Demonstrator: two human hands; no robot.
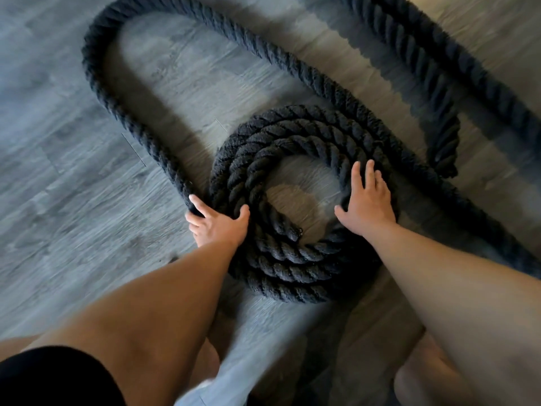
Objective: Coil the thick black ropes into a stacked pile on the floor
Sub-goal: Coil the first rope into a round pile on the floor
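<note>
A thick black twisted rope lies on the grey wood floor. Part of it forms a flat coil [295, 259] of about three turns in the middle, its cut end [294, 231] pointing into the open centre. My left hand [218, 222] grips the rope at the coil's left edge, where a long loose loop [96, 80] comes in from the far left. My right hand [367, 200] rests flat with straight fingers on the coil's right side. A loose stretch [292, 65] runs diagonally from the top down past the coil to the right.
Another stretch of black rope [456, 68] crosses the upper right corner and bends back near the coil [448, 145]. The grey plank floor [58, 186] spreads to the left. My bare feet [421, 376] stand at the bottom edge, close to the coil.
</note>
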